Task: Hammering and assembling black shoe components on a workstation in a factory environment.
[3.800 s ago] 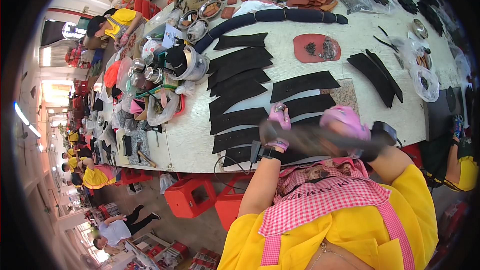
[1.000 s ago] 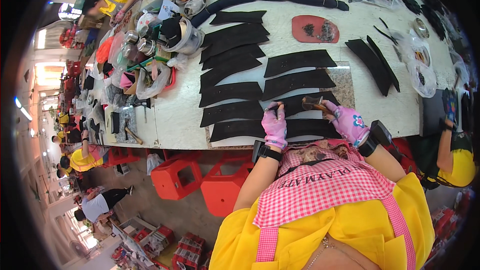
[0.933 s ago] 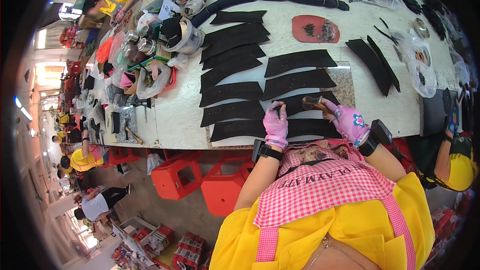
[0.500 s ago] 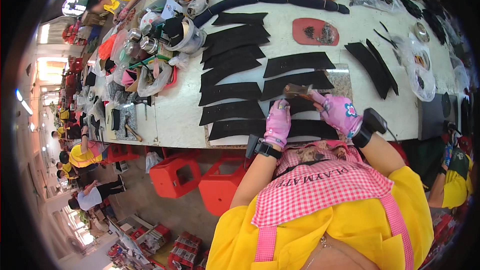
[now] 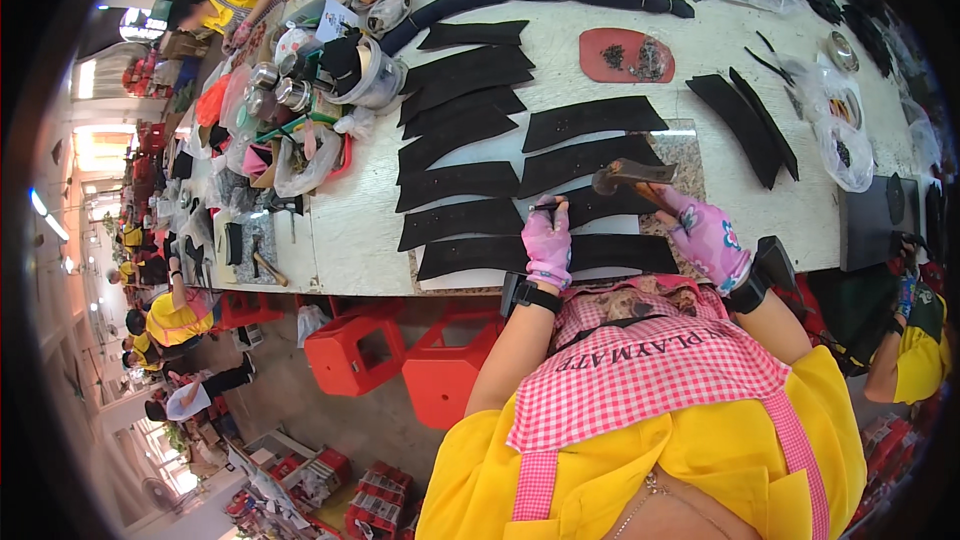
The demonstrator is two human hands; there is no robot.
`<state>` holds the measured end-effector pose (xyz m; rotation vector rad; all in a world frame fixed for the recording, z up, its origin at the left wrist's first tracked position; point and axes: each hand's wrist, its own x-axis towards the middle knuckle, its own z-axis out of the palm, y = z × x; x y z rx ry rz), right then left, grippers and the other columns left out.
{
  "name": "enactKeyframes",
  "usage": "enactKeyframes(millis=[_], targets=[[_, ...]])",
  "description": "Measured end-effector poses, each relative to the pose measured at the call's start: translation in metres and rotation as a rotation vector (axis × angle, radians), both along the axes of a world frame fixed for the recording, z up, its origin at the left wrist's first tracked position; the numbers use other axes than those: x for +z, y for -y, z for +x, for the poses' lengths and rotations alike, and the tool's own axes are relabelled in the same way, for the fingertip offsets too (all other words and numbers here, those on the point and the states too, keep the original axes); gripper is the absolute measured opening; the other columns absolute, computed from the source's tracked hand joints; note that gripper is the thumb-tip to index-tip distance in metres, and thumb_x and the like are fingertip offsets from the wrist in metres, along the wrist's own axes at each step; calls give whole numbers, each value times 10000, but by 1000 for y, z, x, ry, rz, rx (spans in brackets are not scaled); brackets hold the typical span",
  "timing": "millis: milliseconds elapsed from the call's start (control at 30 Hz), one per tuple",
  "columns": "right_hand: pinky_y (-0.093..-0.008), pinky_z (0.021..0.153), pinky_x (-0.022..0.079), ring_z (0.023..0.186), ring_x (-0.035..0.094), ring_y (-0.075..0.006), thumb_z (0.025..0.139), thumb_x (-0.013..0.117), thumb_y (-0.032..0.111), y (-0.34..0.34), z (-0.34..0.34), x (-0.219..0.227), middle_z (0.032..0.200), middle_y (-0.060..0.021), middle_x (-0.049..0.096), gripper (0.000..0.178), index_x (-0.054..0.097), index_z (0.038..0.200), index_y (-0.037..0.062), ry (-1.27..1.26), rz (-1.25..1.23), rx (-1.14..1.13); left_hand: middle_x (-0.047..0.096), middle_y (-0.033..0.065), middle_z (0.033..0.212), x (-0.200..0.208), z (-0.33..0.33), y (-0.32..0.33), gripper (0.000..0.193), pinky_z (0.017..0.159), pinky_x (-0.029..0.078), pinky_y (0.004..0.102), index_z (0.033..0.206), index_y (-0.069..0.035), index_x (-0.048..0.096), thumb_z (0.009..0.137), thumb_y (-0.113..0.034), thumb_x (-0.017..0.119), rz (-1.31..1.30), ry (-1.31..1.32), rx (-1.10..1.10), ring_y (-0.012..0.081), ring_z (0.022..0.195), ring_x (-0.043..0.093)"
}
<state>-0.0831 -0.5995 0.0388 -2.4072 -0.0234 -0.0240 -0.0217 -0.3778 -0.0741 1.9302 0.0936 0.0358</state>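
Note:
My right hand [image 5: 708, 240], in a pink patterned glove, is closed round the handle of a hammer [image 5: 632, 176]. The hammer's metal head is up and to the right of my left hand [image 5: 548, 243]. That hand, in a pink glove, pinches a thin dark punch-like tool [image 5: 545, 207] over a curved black strip [image 5: 612, 203]. Its lower end is too small to make out. Other curved black strips [image 5: 458, 181] lie in two columns, some on white sheets. A grey speckled slab [image 5: 684, 155] shows beneath the right column.
A red tray [image 5: 590, 58] with small dark pieces lies beyond the strips. Two black strips [image 5: 740, 130] are at the right. A bucket [image 5: 378, 80] and cluttered containers stand at the left. Red stools [image 5: 447, 375] stand below the table edge. Other people work nearby.
The hammer has moved right, away from my left hand, and its head has turned. My right hand has drawn back slightly to the right. The left hand has shifted a little left.

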Motion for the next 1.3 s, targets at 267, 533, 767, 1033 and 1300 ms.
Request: enactKeyframes(millis=[267, 533, 767, 1033, 1300], targets=[[-348, 650, 494, 746, 632, -302, 829, 584, 128, -12, 14, 45, 834, -176, 629, 349, 549, 1169, 56, -141, -126, 88, 631, 56, 802, 4, -3, 1, 127, 674, 457, 255, 938, -21, 596, 831, -88, 586, -49, 58, -90, 143, 730, 589], [-372, 533, 465, 581, 563, -295, 786, 604, 246, -17, 15, 60, 648, -117, 560, 432, 528, 1203, 163, 366, 164, 352, 591, 157, 932, 6, 8, 4, 156, 736, 487, 379, 965, -47, 556, 838, -124, 510, 370, 183, -319, 345, 879, 572], [-407, 579, 470, 673, 600, -341, 854, 543, 235, -8, 21, 7, 749, -185, 602, 437, 452, 1277, 177, -171, -164, 116, 591, 161, 791, 9, 4, 6, 152, 602, 475, 384, 841, -35, 541, 844, -184, 569, 325, 217, -227, 346, 717, 594], [-411, 588, 481, 670, 607, -337, 847, 546, 203, -10, -36, 0, 754, -159, 615, 457, 426, 1288, 207, -209, -95, 133, 544, -4, 701, 7, -2, -19, 91, 554, 439, 215, 879, -30, 570, 846, -112, 591, -169, -53, -76, 66, 611, 526], [-416, 610, 483, 699, 611, -321, 832, 549, 193, -20, -63, -26, 801, -157, 618, 428, 458, 1250, 193, -271, -180, 132, 578, 13, 839, 5, -66, -37, 113, 694, 444, 202, 961, -18, 541, 849, -5, 538, -414, -203, -84, 72, 728, 533]])
